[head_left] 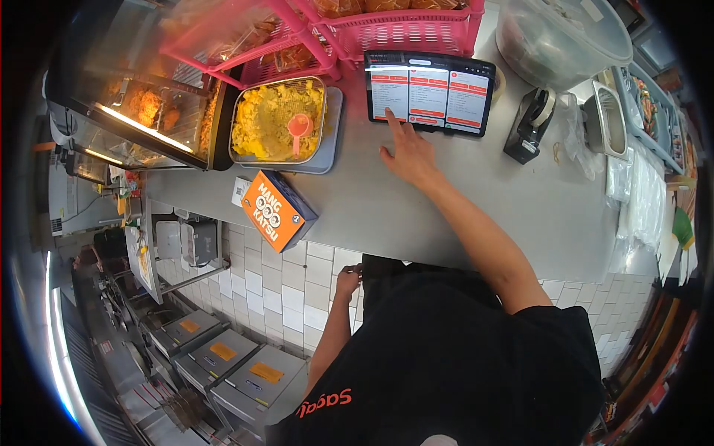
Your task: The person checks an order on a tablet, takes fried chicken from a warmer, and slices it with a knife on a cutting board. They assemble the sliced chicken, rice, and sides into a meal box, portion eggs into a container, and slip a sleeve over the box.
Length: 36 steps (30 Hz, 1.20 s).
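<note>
At grey counter [535, 208], right hand [413, 154] at tablet [429, 91], tiled floor [274, 286] below

Orange box [273, 211]: "MANG", "KATSU". Black shirt [446, 357]: red "Saga…".

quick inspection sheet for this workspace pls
Surface: metal counter, bare in the middle.
Job's things: tablet, screen lit with red-and-white panels.
Clutter: orange box at the counter's front edge; yellow food with a pink scoop; black tape dispenser.
Hands: right hand has its index finger at the screen; left hand is low beside the body, contents unclear.
Cables: nothing seen.
Surroundings: pink crates, lit display case, tiled floor.
</note>
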Motion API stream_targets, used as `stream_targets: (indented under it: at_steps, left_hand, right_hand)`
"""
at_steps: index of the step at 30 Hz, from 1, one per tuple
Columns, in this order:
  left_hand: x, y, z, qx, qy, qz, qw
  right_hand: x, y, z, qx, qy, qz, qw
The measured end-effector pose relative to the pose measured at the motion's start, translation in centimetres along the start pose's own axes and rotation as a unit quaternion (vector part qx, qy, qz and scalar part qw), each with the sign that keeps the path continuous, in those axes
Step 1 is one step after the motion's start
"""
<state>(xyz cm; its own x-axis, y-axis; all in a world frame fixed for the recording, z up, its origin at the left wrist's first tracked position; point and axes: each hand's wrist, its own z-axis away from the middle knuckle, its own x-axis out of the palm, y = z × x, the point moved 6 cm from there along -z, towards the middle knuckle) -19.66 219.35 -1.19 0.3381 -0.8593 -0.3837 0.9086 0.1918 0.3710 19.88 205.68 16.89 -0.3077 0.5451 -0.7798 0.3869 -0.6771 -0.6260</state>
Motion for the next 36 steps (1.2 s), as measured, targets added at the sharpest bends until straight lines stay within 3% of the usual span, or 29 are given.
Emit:
stream_targets:
  at_steps: [36]
  left_hand:
    - [0.5, -0.8, 0.7, -0.001, -0.004, -0.009, 1.0]
  right_hand:
    - [-0.1, 0.7, 0.0, 0.0, -0.002, -0.008, 1.0]
